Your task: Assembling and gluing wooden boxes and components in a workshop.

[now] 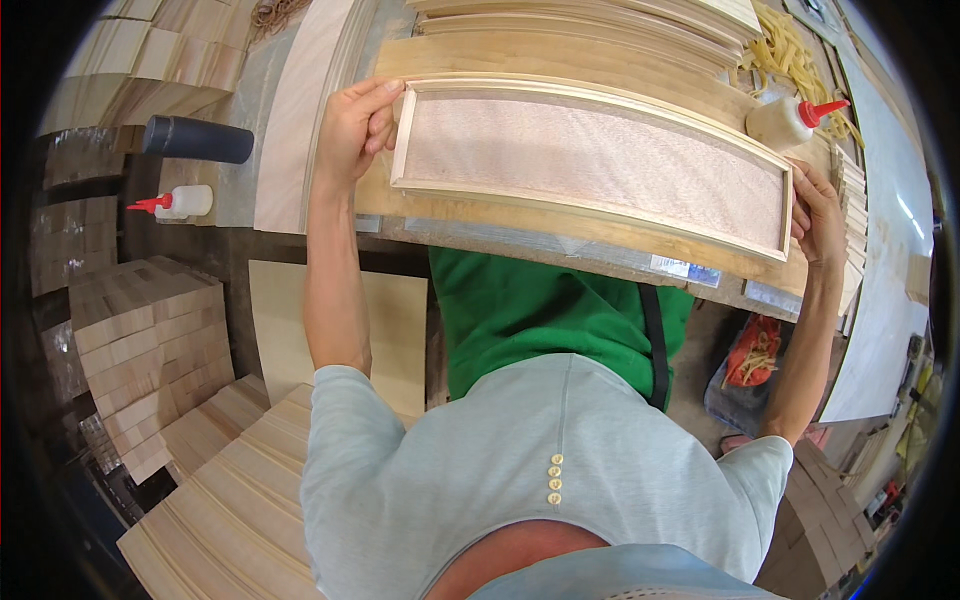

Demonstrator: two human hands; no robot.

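A long, shallow wooden tray (590, 160) with a thin pale rim and a pinkish wood-grain bottom lies across the workbench in front of me. My left hand (358, 125) grips its left end, with the thumb along the top corner and the fingers curled at the side. At the opposite end, my right hand (818, 212) closes on the short right side, some of its fingers hidden by the rim. The inside of the tray holds nothing. Just beyond its right part stands a white glue bottle (780, 124) with a red nozzle.
Thin wooden boards (590, 30) are stacked behind the tray. More panels (300, 120) lie left, near a dark cylinder (198, 140) and a second glue bottle (188, 202). Wood blocks (150, 350) are piled at the lower left. Pale strips (790, 45) heap at the far right.
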